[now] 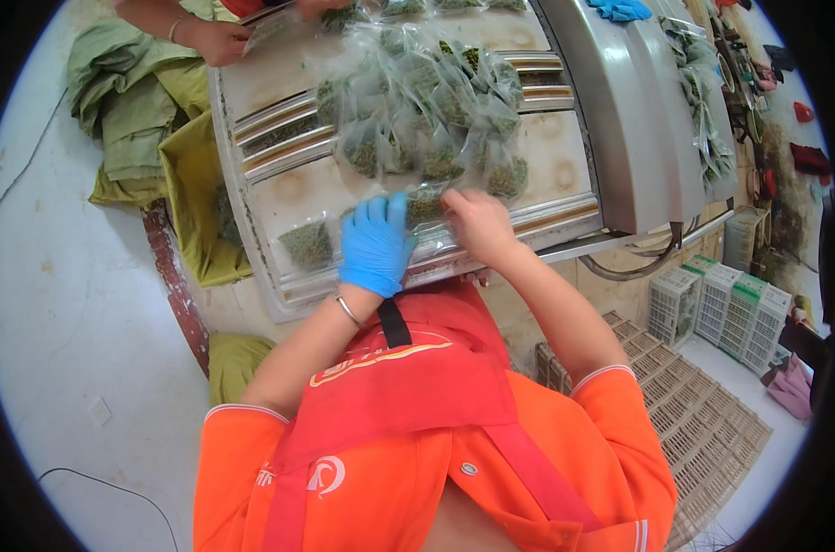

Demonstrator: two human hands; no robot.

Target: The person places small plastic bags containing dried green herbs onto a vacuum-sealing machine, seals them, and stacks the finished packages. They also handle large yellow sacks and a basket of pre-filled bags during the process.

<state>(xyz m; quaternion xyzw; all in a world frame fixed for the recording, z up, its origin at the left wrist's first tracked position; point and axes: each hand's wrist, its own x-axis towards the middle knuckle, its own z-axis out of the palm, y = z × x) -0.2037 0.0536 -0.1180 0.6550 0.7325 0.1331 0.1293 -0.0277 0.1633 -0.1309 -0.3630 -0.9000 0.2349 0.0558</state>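
Between my hands lies a clear plastic bag (425, 206) filled with small green produce, along the near sealing bar of the machine bed. My left hand (376, 244), in a blue glove, rests on its left side with fingers stretched out. Bare, my right hand (481, 226) pinches the bag's right edge with thumb and fingers. Left of the glove another filled bag (307, 245) lies flat by the bar (557, 213). Beyond my hands, a pile of similar bags (417, 101) covers the middle of the bed.
At the upper left, another person's hand (217, 41) works over the bed's far side. The machine's raised metal lid (634, 120) stands to the right, a blue glove (620, 9) on top. Green sacks (192, 198) lie left; crates (721, 294) and a woven rack (684, 405) are right.
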